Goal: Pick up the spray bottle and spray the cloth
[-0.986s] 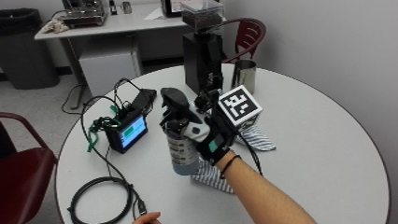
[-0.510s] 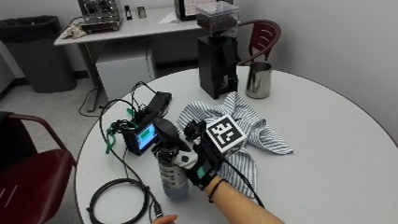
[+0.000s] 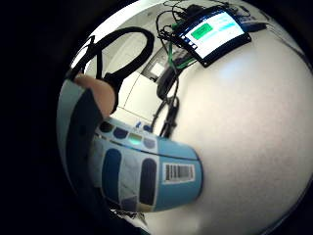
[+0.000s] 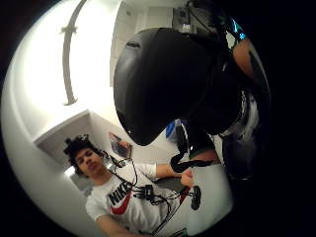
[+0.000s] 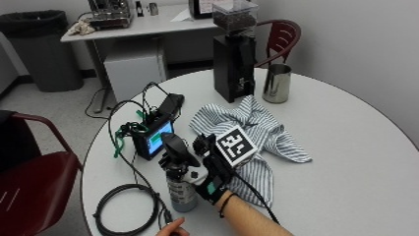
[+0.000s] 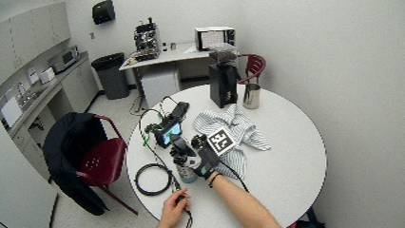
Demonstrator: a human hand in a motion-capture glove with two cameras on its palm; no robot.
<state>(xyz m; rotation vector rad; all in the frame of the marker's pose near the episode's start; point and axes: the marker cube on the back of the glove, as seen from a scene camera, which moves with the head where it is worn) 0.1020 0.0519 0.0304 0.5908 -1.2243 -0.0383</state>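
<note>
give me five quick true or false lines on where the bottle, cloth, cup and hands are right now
1. The right hand grips the spray bottle. True.
2. The bottle lies on its side on the cloth. False: it is upright, beside the cloth, over the bare table.
3. The metal cup stands next to the black grinder. True.
4. The cloth is folded flat in a neat square. False: it lies crumpled and spread out.
5. The bare hand holds the cloth. False: it is at the table's near edge by the coiled cable, away from the cloth.
</note>
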